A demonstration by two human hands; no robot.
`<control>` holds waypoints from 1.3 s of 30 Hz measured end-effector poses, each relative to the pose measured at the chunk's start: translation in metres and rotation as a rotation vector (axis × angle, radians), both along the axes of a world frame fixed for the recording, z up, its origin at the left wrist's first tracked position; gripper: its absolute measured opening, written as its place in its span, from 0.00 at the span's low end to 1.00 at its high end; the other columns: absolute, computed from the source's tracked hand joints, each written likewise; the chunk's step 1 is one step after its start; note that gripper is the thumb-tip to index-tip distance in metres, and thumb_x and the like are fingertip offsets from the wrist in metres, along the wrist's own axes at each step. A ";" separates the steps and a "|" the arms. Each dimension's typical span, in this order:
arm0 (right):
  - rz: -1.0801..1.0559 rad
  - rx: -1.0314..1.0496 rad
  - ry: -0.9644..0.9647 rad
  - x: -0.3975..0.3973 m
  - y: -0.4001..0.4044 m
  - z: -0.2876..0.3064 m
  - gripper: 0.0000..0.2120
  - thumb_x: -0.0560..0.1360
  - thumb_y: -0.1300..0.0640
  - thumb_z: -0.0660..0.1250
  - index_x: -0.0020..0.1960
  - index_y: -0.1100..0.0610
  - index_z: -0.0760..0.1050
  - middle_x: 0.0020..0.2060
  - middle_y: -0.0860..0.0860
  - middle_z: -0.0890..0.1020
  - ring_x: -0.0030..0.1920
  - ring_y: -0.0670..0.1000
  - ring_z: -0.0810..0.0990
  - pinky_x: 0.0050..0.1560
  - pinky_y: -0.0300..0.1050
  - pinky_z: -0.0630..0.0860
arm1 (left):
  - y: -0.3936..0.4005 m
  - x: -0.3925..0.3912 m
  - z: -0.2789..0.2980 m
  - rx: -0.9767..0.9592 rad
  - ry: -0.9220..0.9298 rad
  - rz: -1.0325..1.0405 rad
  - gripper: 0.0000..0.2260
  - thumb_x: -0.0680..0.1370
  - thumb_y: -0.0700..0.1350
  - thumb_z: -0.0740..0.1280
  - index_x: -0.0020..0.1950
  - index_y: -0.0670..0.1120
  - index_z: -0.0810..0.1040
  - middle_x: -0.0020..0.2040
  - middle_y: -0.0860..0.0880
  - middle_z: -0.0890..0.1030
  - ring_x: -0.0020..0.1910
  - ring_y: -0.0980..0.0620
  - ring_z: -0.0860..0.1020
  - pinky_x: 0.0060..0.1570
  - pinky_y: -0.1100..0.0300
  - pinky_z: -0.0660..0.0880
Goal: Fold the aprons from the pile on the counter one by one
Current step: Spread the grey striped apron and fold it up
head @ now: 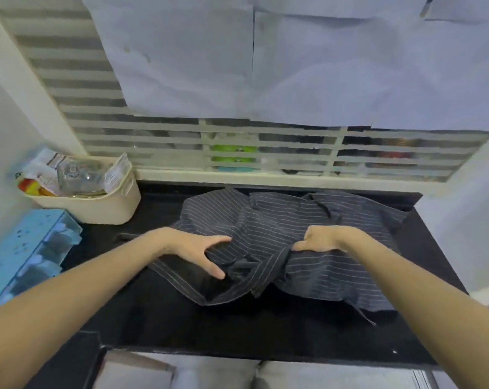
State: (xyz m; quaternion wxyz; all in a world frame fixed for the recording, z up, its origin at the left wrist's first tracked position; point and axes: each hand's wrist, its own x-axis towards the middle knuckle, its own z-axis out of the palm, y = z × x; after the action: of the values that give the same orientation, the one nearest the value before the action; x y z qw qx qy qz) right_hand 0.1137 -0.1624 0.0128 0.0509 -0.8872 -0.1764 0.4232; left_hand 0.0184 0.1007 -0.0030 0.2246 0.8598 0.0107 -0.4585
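The aprons (279, 228), a crumpled striped heap at 12 o'clock on the black bench (159, 313), look soft and light, best taken at a hem; left hand (194, 249) spread on cloth, right hand (320, 241) pinching a fold.

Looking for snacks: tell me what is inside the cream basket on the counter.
The cream basket holds crinkled packets: clear and white wrappers, plus a red and yellow one at its left edge. Whatever lies beneath them is hidden by the wrappers and the basket's wall.
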 end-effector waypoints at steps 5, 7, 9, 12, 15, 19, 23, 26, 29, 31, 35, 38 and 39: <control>-0.166 0.271 -0.163 0.029 -0.006 -0.016 0.25 0.80 0.46 0.58 0.28 0.57 0.59 0.25 0.51 0.64 0.26 0.50 0.62 0.31 0.44 0.58 | -0.081 0.024 -0.037 -0.160 -0.182 0.148 0.40 0.72 0.65 0.65 0.77 0.49 0.54 0.76 0.52 0.58 0.73 0.52 0.60 0.69 0.57 0.59; -0.176 0.314 -0.140 0.034 -0.005 -0.018 0.26 0.79 0.43 0.58 0.28 0.56 0.58 0.25 0.51 0.63 0.25 0.50 0.61 0.32 0.45 0.58 | -0.098 0.037 -0.044 -0.146 -0.230 0.264 0.38 0.72 0.66 0.64 0.73 0.45 0.60 0.71 0.49 0.65 0.68 0.50 0.67 0.62 0.58 0.66; -0.169 0.294 -0.103 0.036 -0.003 -0.023 0.26 0.78 0.40 0.58 0.29 0.56 0.59 0.26 0.51 0.63 0.26 0.50 0.61 0.32 0.45 0.58 | -0.112 0.050 -0.049 -0.177 -0.284 0.429 0.29 0.74 0.64 0.64 0.64 0.45 0.66 0.62 0.49 0.72 0.58 0.50 0.72 0.52 0.59 0.68; -0.130 0.230 -0.053 0.037 0.000 -0.028 0.27 0.76 0.36 0.57 0.30 0.56 0.64 0.30 0.51 0.70 0.29 0.49 0.67 0.34 0.43 0.62 | -0.118 0.065 -0.049 -0.041 -0.476 0.357 0.07 0.77 0.50 0.64 0.47 0.47 0.71 0.48 0.48 0.75 0.51 0.47 0.76 0.45 0.57 0.69; -0.064 0.159 -0.009 0.039 -0.006 -0.026 0.32 0.73 0.30 0.54 0.49 0.58 0.77 0.53 0.55 0.79 0.50 0.52 0.77 0.54 0.46 0.70 | -0.106 0.065 -0.044 0.196 -0.612 0.220 0.04 0.77 0.44 0.63 0.47 0.46 0.77 0.47 0.46 0.79 0.51 0.44 0.78 0.44 0.55 0.71; 0.009 0.087 0.034 0.038 -0.024 -0.009 0.39 0.71 0.29 0.58 0.69 0.59 0.70 0.71 0.52 0.68 0.70 0.54 0.67 0.67 0.51 0.62 | -0.071 0.058 -0.039 0.188 -0.613 0.345 0.12 0.77 0.37 0.61 0.57 0.44 0.80 0.55 0.45 0.80 0.56 0.45 0.77 0.52 0.56 0.71; 0.137 -0.230 -0.018 0.025 -0.048 -0.006 0.41 0.67 0.39 0.73 0.71 0.59 0.64 0.68 0.53 0.70 0.64 0.57 0.72 0.64 0.52 0.70 | -0.059 0.043 -0.022 0.029 -0.495 0.241 0.11 0.75 0.33 0.59 0.49 0.37 0.80 0.48 0.44 0.80 0.51 0.43 0.78 0.46 0.57 0.71; 0.240 -0.490 -0.012 0.005 -0.064 -0.018 0.35 0.68 0.47 0.75 0.69 0.59 0.66 0.66 0.55 0.73 0.61 0.59 0.75 0.60 0.54 0.74 | -0.070 0.022 -0.020 -0.012 -0.324 0.157 0.07 0.73 0.32 0.58 0.40 0.40 0.74 0.38 0.46 0.75 0.42 0.46 0.75 0.38 0.59 0.67; 0.266 -0.732 0.004 -0.016 -0.084 -0.028 0.29 0.73 0.51 0.71 0.70 0.57 0.67 0.68 0.54 0.71 0.63 0.58 0.75 0.56 0.48 0.73 | -0.078 0.002 -0.022 0.070 -0.048 0.147 0.06 0.72 0.33 0.59 0.47 0.42 0.70 0.44 0.48 0.70 0.44 0.49 0.70 0.39 0.60 0.63; 0.215 -0.771 -0.066 -0.024 -0.099 -0.024 0.23 0.75 0.56 0.69 0.69 0.56 0.68 0.68 0.53 0.71 0.64 0.57 0.74 0.58 0.47 0.71 | -0.079 -0.006 -0.024 0.098 0.143 0.203 0.16 0.73 0.33 0.58 0.60 0.40 0.67 0.56 0.45 0.68 0.55 0.45 0.70 0.45 0.60 0.69; 0.048 -0.780 -0.275 -0.013 -0.131 -0.011 0.18 0.77 0.63 0.61 0.66 0.54 0.72 0.65 0.50 0.73 0.65 0.52 0.72 0.65 0.43 0.66 | -0.070 -0.001 -0.030 0.131 0.291 0.243 0.19 0.72 0.31 0.54 0.63 0.30 0.64 0.54 0.28 0.77 0.48 0.39 0.81 0.54 0.49 0.77; 0.049 -0.705 -0.431 0.004 -0.145 -0.028 0.15 0.79 0.59 0.61 0.64 0.52 0.73 0.60 0.49 0.77 0.62 0.52 0.73 0.69 0.49 0.62 | -0.060 0.012 -0.041 0.109 0.170 0.359 0.12 0.75 0.33 0.56 0.58 0.33 0.70 0.40 0.37 0.83 0.41 0.44 0.83 0.47 0.50 0.80; 0.076 -0.667 -0.470 0.009 -0.147 -0.038 0.14 0.79 0.58 0.61 0.63 0.52 0.73 0.58 0.49 0.78 0.61 0.52 0.74 0.71 0.52 0.59 | -0.060 0.018 -0.045 0.081 0.137 0.410 0.09 0.77 0.34 0.57 0.55 0.35 0.71 0.39 0.40 0.83 0.37 0.47 0.82 0.39 0.55 0.80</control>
State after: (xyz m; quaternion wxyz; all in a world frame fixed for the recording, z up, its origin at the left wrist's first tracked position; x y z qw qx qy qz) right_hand 0.1222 -0.3098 -0.0253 -0.2970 -0.9204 -0.0688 0.2448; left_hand 0.0359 0.0409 -0.0479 0.2772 0.8147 0.2189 -0.4600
